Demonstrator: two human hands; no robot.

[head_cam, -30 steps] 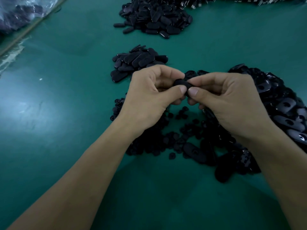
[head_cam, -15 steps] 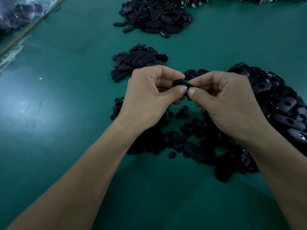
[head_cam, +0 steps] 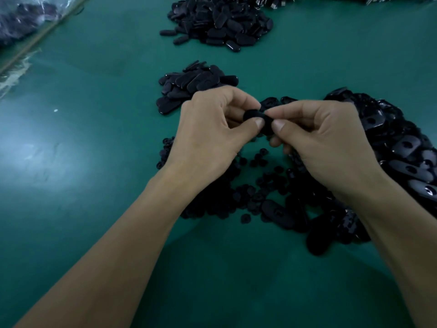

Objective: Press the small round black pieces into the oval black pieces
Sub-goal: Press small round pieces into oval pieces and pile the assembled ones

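Bare green table (head_cam: 82, 162) left; oval-piece heaps (head_cam: 402, 150) crowd right, far side.

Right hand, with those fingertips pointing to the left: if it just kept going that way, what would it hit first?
The right hand pinches the black piece, so that comes first. Directly beyond is the left hand, gripping the same piece, though depth is unclear.

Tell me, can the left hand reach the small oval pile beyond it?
Probably, once free: left hand and right hand both pinch a black piece, but the small pile lies just past its knuckles, unobstructed.
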